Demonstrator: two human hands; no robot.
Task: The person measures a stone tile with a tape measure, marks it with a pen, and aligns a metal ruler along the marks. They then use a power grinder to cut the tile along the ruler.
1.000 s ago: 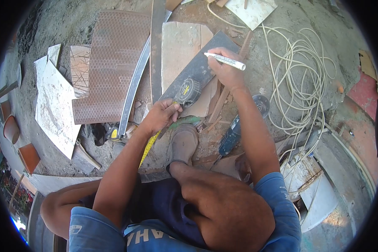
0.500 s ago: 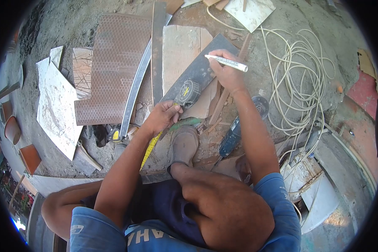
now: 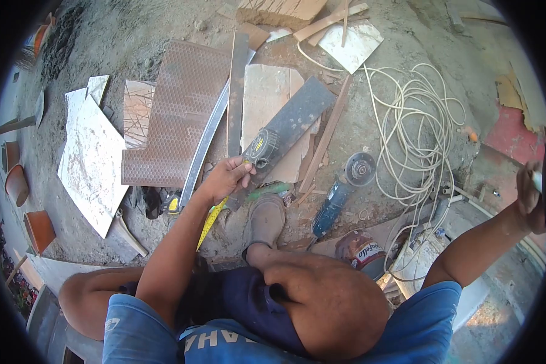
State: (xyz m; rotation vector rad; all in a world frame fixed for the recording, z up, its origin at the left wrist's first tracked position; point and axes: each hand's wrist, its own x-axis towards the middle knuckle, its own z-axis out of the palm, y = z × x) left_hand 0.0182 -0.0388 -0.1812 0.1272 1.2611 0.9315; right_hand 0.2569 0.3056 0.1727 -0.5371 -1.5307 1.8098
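Note:
My left hand (image 3: 229, 177) is closed on a tape measure (image 3: 262, 147), pinching it at the mouth where its yellow blade (image 3: 208, 228) comes out and hangs down toward my lap. The black case lies over a long dark grey board (image 3: 300, 118), which slants up to the right. Far out at the right edge of view, my right hand (image 3: 529, 203) is closed around a white marker (image 3: 537, 181); only part of the marker shows there. Below and right of the board lies a blue angle grinder (image 3: 340, 197), apart from both hands.
A loosely coiled pale cable (image 3: 418, 127) spreads over the ground at right. A brown textured sheet (image 3: 179, 115), white broken tile (image 3: 94, 158) and wood strips (image 3: 324, 133) lie ahead. A labelled tub (image 3: 363, 252) stands beside my knee, and terracotta pots (image 3: 17, 185) are at left.
My right hand has swung from above the board out to the far right, taking the marker along. My left hand stays on the tape measure. The view has shifted slightly.

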